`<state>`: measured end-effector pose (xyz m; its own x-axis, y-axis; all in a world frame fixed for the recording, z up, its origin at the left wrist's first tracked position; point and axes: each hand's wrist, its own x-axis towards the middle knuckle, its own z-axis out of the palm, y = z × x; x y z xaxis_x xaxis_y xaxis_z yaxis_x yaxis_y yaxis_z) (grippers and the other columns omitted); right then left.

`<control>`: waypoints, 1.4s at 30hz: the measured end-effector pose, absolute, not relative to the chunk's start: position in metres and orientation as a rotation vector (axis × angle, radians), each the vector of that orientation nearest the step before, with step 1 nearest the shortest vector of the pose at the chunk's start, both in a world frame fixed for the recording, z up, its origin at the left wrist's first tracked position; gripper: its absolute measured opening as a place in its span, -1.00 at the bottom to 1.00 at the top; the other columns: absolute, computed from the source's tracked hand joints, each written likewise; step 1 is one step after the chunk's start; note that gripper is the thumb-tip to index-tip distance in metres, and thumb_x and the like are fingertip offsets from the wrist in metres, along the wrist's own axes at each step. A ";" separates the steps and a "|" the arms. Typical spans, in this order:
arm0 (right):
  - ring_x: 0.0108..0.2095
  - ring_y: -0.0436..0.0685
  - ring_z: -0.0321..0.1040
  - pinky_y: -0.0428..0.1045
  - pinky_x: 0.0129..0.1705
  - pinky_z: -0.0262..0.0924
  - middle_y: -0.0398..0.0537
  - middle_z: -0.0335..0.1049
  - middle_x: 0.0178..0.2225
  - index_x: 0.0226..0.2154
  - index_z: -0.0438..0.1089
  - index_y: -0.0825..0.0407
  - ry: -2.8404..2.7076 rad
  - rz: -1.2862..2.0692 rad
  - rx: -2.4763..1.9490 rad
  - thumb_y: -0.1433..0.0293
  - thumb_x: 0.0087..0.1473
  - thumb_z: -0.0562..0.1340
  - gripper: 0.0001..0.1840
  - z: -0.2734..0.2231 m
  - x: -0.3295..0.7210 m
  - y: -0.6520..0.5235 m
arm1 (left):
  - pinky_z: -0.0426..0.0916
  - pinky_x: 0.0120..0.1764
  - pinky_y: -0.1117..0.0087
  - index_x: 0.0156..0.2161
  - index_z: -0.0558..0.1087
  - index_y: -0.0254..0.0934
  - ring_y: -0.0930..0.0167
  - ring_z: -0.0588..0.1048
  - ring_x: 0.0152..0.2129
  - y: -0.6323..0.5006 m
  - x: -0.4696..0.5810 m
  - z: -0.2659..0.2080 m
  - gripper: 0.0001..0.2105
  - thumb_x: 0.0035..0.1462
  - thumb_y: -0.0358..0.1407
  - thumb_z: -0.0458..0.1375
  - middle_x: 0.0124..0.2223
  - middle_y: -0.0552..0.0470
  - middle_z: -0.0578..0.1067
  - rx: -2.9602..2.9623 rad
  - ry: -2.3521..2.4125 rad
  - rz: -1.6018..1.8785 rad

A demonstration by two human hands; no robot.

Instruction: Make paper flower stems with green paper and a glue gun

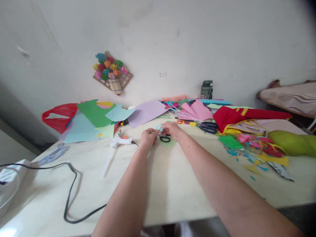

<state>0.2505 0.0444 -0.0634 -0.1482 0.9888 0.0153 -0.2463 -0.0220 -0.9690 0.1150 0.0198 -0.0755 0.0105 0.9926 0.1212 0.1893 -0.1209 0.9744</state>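
The fingertips and the small light blue piece of cut paper (158,126) between them are small and blurred, so the paper's exact outline is hard to make out. The hands partly cover a pair of scissors with a black loop handle (165,139); its blades cannot be made out. The white plastic power strip (14,172) is cut off at the left edge, and the black cable (69,197) passes out of sight behind the left forearm.

The left hand (149,135) has its fingers drawn narrow, pinching the light blue piece at its near side. The right hand (173,129) also has narrowed fingers, pinching it from the right. Both are over the far middle of the pale, smooth-topped bench (182,187), with a pale green paper sheet (169,144) just below.

Near the left hand, on its left, lies a white glue gun (122,142) with a translucent stick pointing nearer. Beyond the hands, a lilac paper sheet (148,112) and a folded pink sheet (196,111) crowd the far side. To the right are scissors with dark blue handles (208,127), a red cloth with yellow trim (232,117) and scattered coloured scraps (254,168).
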 end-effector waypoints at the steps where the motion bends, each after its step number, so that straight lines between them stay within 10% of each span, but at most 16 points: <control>1: -0.68 -0.02 0.25 -0.15 -0.67 0.14 -0.16 0.29 -0.74 -0.54 0.34 0.16 -1.126 1.431 -0.954 0.55 -0.32 0.16 -0.87 -0.063 0.250 0.044 | 0.10 -0.73 0.54 -0.54 0.29 -0.30 0.57 0.19 -0.84 0.020 0.115 -0.076 -0.75 -0.18 -0.14 0.16 -0.76 0.17 0.26 1.445 1.290 1.204; 42: -0.63 -0.04 0.25 -0.18 -0.74 0.07 -0.16 0.30 -0.65 -0.48 0.36 0.15 -1.218 1.305 -0.996 0.52 -0.29 0.17 -0.83 -0.064 0.247 0.045 | 0.09 -0.74 0.52 -0.54 0.30 -0.29 0.55 0.18 -0.85 0.019 0.115 -0.073 -0.80 -0.19 -0.19 0.16 -0.76 0.16 0.26 1.379 1.302 1.241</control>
<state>0.2472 0.0448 -0.0642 -0.1099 0.9909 0.0772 -0.1453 0.0608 -0.9875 0.1147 0.0186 -0.0731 -0.0331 0.9939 0.1053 0.1530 -0.0991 0.9832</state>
